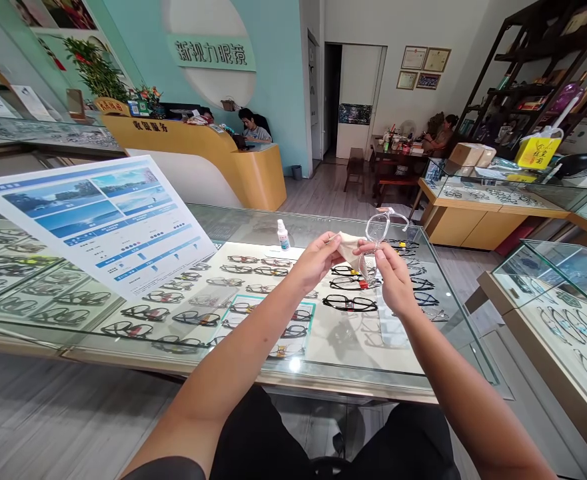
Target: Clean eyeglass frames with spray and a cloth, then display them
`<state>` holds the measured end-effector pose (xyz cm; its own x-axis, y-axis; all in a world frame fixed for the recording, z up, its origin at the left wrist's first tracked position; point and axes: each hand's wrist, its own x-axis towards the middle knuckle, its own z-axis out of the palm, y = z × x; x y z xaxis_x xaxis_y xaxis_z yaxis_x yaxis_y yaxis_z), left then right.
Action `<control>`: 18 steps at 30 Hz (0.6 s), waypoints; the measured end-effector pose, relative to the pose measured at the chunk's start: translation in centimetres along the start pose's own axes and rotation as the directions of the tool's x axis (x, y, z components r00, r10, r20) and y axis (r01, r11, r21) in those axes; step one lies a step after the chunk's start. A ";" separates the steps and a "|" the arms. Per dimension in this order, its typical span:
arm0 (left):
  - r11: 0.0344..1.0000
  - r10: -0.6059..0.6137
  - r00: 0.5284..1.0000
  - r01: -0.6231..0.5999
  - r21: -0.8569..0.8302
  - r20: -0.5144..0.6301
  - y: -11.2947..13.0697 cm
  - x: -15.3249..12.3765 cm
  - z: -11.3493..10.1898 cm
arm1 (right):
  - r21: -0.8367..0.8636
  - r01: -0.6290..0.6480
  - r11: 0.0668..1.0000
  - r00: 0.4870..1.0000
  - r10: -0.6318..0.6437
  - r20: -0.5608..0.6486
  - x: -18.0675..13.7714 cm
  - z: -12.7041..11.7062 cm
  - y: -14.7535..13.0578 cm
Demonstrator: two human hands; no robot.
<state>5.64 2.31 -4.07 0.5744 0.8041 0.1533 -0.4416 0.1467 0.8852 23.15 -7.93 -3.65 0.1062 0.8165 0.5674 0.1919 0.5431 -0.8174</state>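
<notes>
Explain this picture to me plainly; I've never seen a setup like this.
There is no machine here: these are a person's bare hands, and the one picture comes from a camera on that person's head, looking forward and down. The left hand pinches a pale cloth between its fingers. The right hand holds clear-framed glasses close beside it; whether the cloth touches a lens is hard to tell.

Below is a glass display case. Through its top you see many pairs of spectacles, such as a black pair. A small white bottle stands upright on the glass, and a large printed board slants up at the left.
</notes>
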 end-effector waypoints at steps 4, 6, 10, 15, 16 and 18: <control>1.000 0.003 1.000 -0.003 0.000 0.018 -0.1 0.1 -0.2 | -0.014 0.018 1.000 1.000 -0.017 0.009 0.1 -0.1 0.1; 1.000 0.003 1.000 -0.003 -0.005 0.025 -0.3 0.1 -0.3 | -0.016 0.031 0.999 0.999 -0.030 0.022 0.1 -0.2 0.1; 1.000 0.008 0.999 -0.007 -0.020 0.036 -0.4 0.1 -0.3 | -0.027 0.031 0.999 0.998 -0.030 0.048 0.1 -0.4 0.1; 0.999 0.009 0.999 -0.008 -0.035 0.031 -0.3 0.1 -0.2 | -0.053 0.030 0.998 0.996 -0.025 0.082 0.0 -0.4 0.0; 0.999 0.011 1.000 -0.009 -0.035 0.029 -0.3 0.1 -0.2 | -0.055 0.030 0.998 0.996 -0.025 0.087 0.0 -0.4 0.0; 0.999 0.015 0.999 -0.014 -0.031 0.033 -0.3 0.1 -0.2 | -0.059 0.031 0.998 0.995 -0.025 0.092 0.0 -0.4 0.0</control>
<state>5.70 2.45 -4.43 0.5901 0.7869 0.1805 -0.4706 0.1536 0.8689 23.55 -8.01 -3.57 0.0115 0.8171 0.5763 0.2523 0.5554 -0.7924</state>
